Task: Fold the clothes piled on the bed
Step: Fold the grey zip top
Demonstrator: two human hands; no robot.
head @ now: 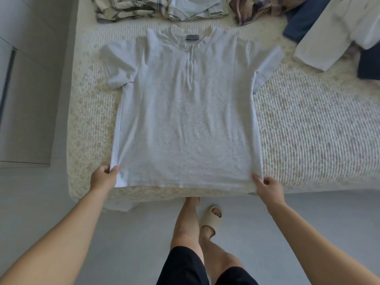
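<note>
A pale grey short-sleeved T-shirt [185, 112] lies spread flat on the bed, collar away from me, hem along the bed's near edge. My left hand [103, 177] pinches the hem's left corner. The right corner of the hem is pinched by my right hand [268, 187]. Both sleeves lie stretched out to the sides.
The bed [318, 128] has a cream ribbed cover. Folded plaid and pale garments [156, 9] lie stacked at the far edge. Unfolded clothes [329, 27], white, navy and checked, lie piled at the far right. My legs and a beige slipper [211, 221] stand on the grey floor.
</note>
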